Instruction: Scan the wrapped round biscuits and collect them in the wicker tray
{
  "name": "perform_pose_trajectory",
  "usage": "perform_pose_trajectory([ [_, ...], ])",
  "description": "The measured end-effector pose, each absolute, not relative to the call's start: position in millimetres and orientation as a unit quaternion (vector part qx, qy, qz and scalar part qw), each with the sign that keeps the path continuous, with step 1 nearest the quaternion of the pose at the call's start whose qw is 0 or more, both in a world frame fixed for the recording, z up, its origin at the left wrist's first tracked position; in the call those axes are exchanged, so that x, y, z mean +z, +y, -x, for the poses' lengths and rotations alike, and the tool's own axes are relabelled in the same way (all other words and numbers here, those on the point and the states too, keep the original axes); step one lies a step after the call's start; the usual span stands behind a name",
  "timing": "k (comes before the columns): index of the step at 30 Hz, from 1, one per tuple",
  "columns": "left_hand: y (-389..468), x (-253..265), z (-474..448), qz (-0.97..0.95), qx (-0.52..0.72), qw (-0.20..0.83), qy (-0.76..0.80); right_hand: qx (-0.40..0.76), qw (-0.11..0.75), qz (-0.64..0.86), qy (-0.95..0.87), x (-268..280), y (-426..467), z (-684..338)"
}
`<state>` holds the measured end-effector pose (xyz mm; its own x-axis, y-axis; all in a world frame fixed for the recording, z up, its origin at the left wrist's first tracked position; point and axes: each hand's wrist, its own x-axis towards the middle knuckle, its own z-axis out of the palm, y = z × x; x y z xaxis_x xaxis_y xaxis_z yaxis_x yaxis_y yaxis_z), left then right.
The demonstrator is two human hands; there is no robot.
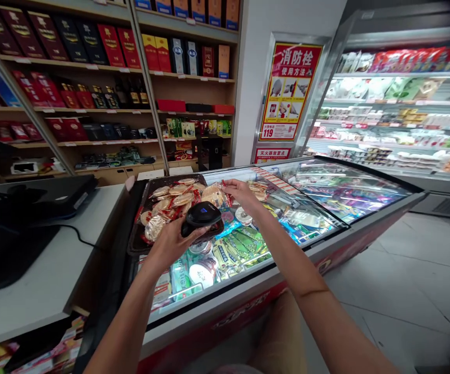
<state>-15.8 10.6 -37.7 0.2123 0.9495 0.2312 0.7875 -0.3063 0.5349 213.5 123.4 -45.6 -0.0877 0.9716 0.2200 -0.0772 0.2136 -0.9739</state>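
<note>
My left hand (170,236) is closed round the handle of a black barcode scanner (203,214), its head tilted toward the right. In my right hand (240,192) is the edge of a clear packet of round flat pastries (214,196), pinched between thumb and fingers, with red on its wrapper. A dark basket (131,241) on the freezer's glass top holds several similar packets (168,200). The scanner and my left hand hide part of the basket's near right side. Behind my right hand lie more such packets (259,188).
Under me stretches a glass-topped chest freezer (310,244) filled with ice-cream packs. On the left stands a white counter (65,259) with black equipment and a cable. Shelves of boxed bottles (69,39) line the back; a lit refrigerated display (388,109) stands at the right.
</note>
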Motion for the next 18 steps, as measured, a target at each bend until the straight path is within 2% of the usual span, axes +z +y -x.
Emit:
perform_pose_trajectory([
  [10, -10.5, -51.1, 98.4, -0.650, 0.342, 0.167, 0.658, 0.564, 0.487, 0.415, -0.522, -45.4, 166.9, -86.8],
  [15, -14.0, -54.7, 125.7, -0.625, 0.350, 0.160, 0.679, 0.548, 0.439, 0.433, -0.565, -49.0, 191.5, -47.2],
  [18, -10.1, -53.0, 122.7, -0.624, 0.343, 0.159, 0.684, 0.462, 0.460, 0.486, -0.582, -57.9, 204.6, -64.3],
])
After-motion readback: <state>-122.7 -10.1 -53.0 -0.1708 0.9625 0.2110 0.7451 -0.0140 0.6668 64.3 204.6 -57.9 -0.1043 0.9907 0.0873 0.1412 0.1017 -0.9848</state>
